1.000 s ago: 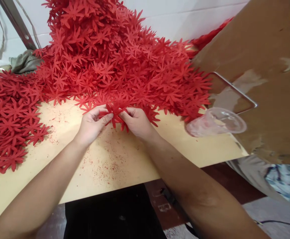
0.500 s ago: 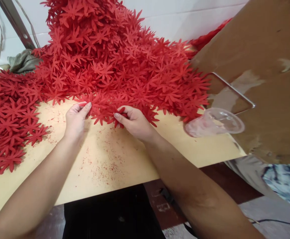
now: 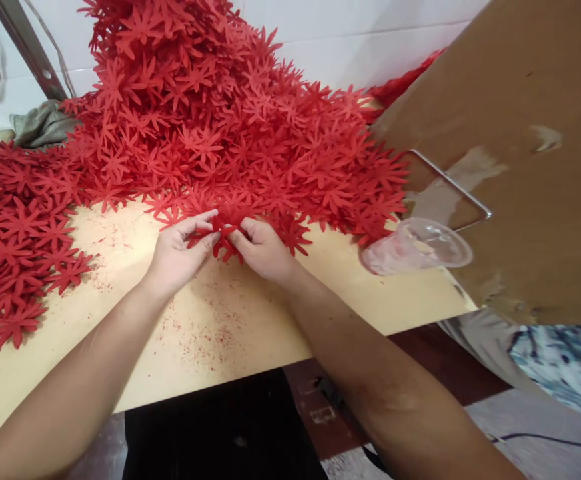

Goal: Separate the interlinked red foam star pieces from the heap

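I'm seeing my left hand (image 3: 175, 257) pinching a red flower cutout (image 3: 223, 235) at the big red pile's (image 3: 230, 127) front edge, while my right hand (image 3: 260, 250) is gripping its other side; a clear cup (image 3: 415, 245) is lying farther right.

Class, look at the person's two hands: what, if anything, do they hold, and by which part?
Both the left hand and the right hand pinch a small bunch of red flower cutouts by its petals, at the near edge of the pile.
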`<move>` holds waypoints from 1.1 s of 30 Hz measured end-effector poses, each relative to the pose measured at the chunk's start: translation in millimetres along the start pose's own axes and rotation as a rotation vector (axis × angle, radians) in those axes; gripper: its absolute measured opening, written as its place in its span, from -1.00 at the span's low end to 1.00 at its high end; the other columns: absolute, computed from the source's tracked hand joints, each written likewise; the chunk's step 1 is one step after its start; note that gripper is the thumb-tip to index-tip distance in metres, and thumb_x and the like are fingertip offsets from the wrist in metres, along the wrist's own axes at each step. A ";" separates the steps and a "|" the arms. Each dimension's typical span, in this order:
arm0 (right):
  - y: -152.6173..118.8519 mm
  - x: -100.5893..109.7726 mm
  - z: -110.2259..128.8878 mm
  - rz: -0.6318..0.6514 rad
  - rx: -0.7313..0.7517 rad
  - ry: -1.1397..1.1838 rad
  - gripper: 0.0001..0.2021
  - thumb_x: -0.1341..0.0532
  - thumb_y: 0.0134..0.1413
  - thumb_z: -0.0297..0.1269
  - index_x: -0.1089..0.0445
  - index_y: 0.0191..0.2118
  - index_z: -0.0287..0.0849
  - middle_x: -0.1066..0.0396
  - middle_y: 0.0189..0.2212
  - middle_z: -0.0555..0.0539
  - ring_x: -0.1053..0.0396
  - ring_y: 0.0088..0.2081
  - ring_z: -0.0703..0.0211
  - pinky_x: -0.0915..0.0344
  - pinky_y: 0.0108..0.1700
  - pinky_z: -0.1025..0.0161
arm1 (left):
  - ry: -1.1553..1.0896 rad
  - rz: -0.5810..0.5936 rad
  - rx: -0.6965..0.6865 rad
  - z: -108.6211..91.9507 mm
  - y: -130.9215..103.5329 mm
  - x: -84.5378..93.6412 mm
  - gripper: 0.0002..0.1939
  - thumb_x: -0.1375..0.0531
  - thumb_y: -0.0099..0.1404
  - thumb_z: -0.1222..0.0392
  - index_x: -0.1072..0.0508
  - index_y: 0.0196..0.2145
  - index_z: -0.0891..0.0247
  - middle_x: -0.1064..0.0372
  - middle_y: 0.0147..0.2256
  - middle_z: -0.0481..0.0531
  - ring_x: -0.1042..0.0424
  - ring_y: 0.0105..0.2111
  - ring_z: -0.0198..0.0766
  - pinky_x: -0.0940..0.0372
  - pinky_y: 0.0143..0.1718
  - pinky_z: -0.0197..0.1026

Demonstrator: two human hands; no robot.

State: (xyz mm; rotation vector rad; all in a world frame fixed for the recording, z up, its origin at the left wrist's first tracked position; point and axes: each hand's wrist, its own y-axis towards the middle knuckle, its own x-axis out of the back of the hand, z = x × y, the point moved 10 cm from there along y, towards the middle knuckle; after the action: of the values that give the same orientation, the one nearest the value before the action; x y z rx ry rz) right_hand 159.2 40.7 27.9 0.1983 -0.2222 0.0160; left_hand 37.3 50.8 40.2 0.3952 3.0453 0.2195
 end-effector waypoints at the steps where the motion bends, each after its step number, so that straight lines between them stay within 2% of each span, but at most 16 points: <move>1: -0.3 -2.7 -0.7 0.014 0.007 -0.003 -0.52 -0.17 -0.05 0.20 -0.14 -0.56 -0.15 -0.13 -0.59 0.06 -0.13 -0.47 0.33 -0.17 -0.41 0.31 | 0.005 -0.001 0.018 3.1 0.0 -1.3 -0.91 -0.32 0.02 0.29 -0.47 -0.48 0.30 -0.54 -0.24 0.10 -0.50 -0.24 -0.27 -0.37 -0.13 -0.17; 3: -1.2 -6.5 -2.4 0.032 0.010 -0.013 -0.55 -0.14 -0.01 0.18 -0.16 -0.54 -0.15 -0.14 -0.58 0.04 -0.17 -0.43 0.29 -0.23 -0.33 0.26 | 0.017 -0.020 0.048 7.4 0.7 -1.0 -0.94 -0.30 0.03 0.33 -0.48 -0.48 0.29 -0.51 -0.42 0.00 -0.46 -0.42 -0.35 -0.37 -0.27 -0.24; 5: -2.0 -8.9 -2.0 0.047 0.017 -0.008 -0.56 -0.11 0.02 0.18 -0.20 -0.50 -0.15 -0.19 -0.54 0.01 -0.22 -0.38 0.24 -0.27 -0.25 0.22 | 0.012 -0.053 0.062 8.0 2.0 1.7 -0.95 -0.30 0.03 0.35 -0.48 -0.50 0.29 -0.47 -0.51 -0.06 -0.42 -0.50 -0.40 -0.36 -0.34 -0.28; 9: -2.9 -14.3 11.8 0.115 0.101 0.089 -0.61 -0.13 0.04 0.14 -0.31 -0.36 -0.15 -0.34 -0.37 -0.05 -0.31 -0.20 0.19 -0.26 0.02 0.17 | -0.048 -0.150 0.069 4.9 3.6 12.9 -0.94 -0.31 0.00 0.37 -0.48 -0.52 0.31 -0.48 -0.52 -0.05 -0.42 -0.51 -0.41 -0.37 -0.35 -0.29; 11: -3.4 -16.4 18.2 0.161 0.124 0.143 -0.65 -0.17 0.03 0.09 -0.31 -0.31 -0.13 -0.37 -0.31 -0.06 -0.32 -0.17 0.21 -0.23 0.08 0.17 | -0.080 -0.193 0.072 4.7 3.6 18.6 -0.93 -0.32 -0.01 0.35 -0.49 -0.53 0.31 -0.48 -0.53 -0.04 -0.42 -0.52 -0.41 -0.37 -0.36 -0.30; 15: -3.6 -14.5 18.4 0.192 0.079 0.166 -0.69 -0.22 0.00 0.01 -0.26 -0.34 -0.14 -0.33 -0.39 -0.01 -0.29 -0.33 0.27 -0.31 -0.09 0.21 | -0.127 -0.249 0.091 6.5 2.1 24.4 -0.91 -0.34 -0.03 0.32 -0.48 -0.56 0.30 -0.46 -0.57 -0.07 -0.39 -0.56 -0.44 -0.35 -0.41 -0.33; 19: -3.7 -13.7 16.2 0.202 0.050 0.165 -0.74 -0.21 0.02 -0.07 -0.24 -0.38 -0.16 -0.22 -0.51 0.06 -0.21 -0.43 0.33 -0.29 -0.24 0.27 | -0.200 -0.265 0.122 10.6 1.5 23.5 -0.90 -0.34 -0.02 0.31 -0.48 -0.56 0.31 -0.46 -0.56 -0.06 -0.39 -0.55 -0.45 -0.36 -0.39 -0.34; 22: -2.0 -12.1 13.6 0.186 0.035 0.190 -0.74 -0.23 -0.01 -0.08 -0.23 -0.42 -0.16 -0.27 -0.48 0.03 -0.23 -0.42 0.33 -0.29 -0.24 0.28 | -0.241 -0.277 0.136 14.8 4.0 27.3 -0.89 -0.36 -0.03 0.30 -0.48 -0.55 0.31 -0.47 -0.56 -0.05 -0.39 -0.55 -0.45 -0.36 -0.39 -0.34; 25: 0.0 -8.3 9.8 0.151 0.012 0.231 -0.74 -0.24 -0.05 -0.08 -0.23 -0.45 -0.14 -0.33 -0.46 0.02 -0.29 -0.37 0.31 -0.30 -0.16 0.26 | -0.258 -0.306 0.096 11.8 8.2 39.6 -0.86 -0.38 -0.06 0.28 -0.47 -0.56 0.29 -0.45 -0.57 -0.07 -0.39 -0.55 -0.46 -0.34 -0.40 -0.36; 28: 0.4 -4.8 5.9 0.111 -0.014 0.203 -0.75 -0.22 -0.03 -0.07 -0.25 -0.46 -0.14 -0.35 -0.47 0.01 -0.31 -0.36 0.28 -0.31 -0.17 0.24 | -0.238 -0.225 0.071 3.6 11.4 39.1 -0.85 -0.39 -0.07 0.25 -0.48 -0.54 0.27 -0.47 -0.54 -0.07 -0.41 -0.52 -0.44 -0.34 -0.40 -0.35; 31: -1.3 -8.3 7.1 0.126 0.000 0.134 -0.76 -0.21 -0.02 -0.07 -0.31 -0.44 -0.16 -0.37 -0.47 -0.01 -0.33 -0.33 0.24 -0.31 -0.17 0.22 | -0.151 -0.039 0.110 0.6 7.8 16.3 -0.86 -0.38 -0.06 0.27 -0.50 -0.51 0.29 -0.48 -0.51 -0.04 -0.42 -0.51 -0.40 -0.34 -0.39 -0.29; 33: -3.0 -13.6 8.5 0.164 0.012 0.102 -0.75 -0.21 -0.03 -0.07 -0.34 -0.42 -0.17 -0.37 -0.47 -0.02 -0.32 -0.34 0.23 -0.30 -0.19 0.22 | -0.084 0.029 0.145 3.5 3.0 2.7 -0.88 -0.36 -0.04 0.30 -0.49 -0.51 0.30 -0.46 -0.52 -0.05 -0.39 -0.53 -0.40 -0.33 -0.40 -0.27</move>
State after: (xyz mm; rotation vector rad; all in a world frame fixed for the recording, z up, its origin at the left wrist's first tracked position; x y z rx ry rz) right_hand 144.2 36.2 32.5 0.1905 -0.1360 0.1901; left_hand 35.8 54.8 37.1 0.4453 2.9831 -0.0162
